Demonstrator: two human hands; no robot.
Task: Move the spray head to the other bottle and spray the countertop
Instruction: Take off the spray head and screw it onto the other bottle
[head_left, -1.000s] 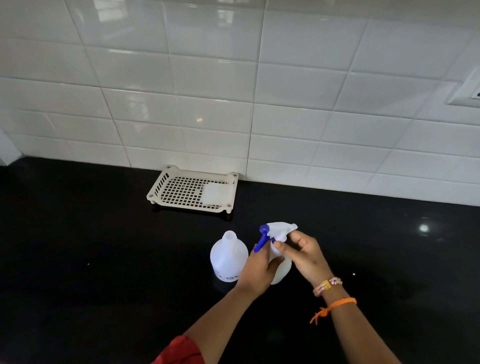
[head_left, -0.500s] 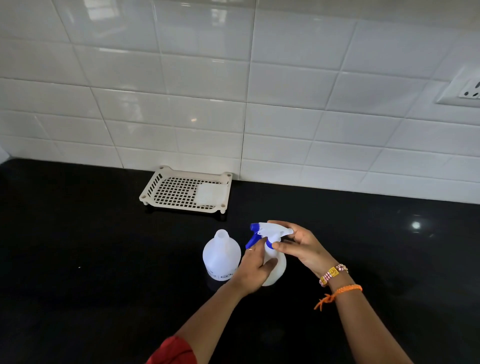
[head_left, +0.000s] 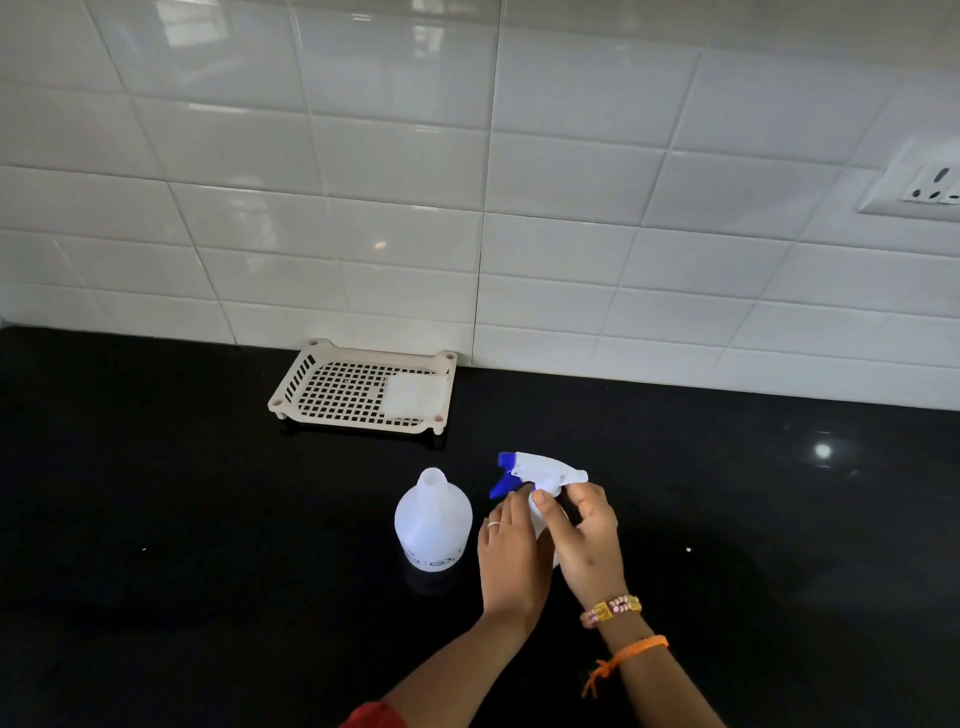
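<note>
Two white plastic bottles stand side by side on the black countertop (head_left: 208, 545). The left bottle (head_left: 432, 525) has an open neck with no cap. The right bottle (head_left: 543, 519) is mostly hidden behind my hands and carries the white spray head (head_left: 545, 470) with its blue nozzle and trigger pointing left. My left hand (head_left: 511, 556) wraps the right bottle's body. My right hand (head_left: 589, 540) pinches the collar just under the spray head with thumb and fingers.
A cream perforated tray (head_left: 332, 389) with a small white pad in it sits against the white tiled wall behind the bottles. A wall socket (head_left: 930, 187) is at the upper right. Bare black counter stretches left and right of the bottles.
The spray head has turned, its nozzle now pointing further left. My right hand has shifted its grip lower on the collar while my left hand stays on the bottle.
</note>
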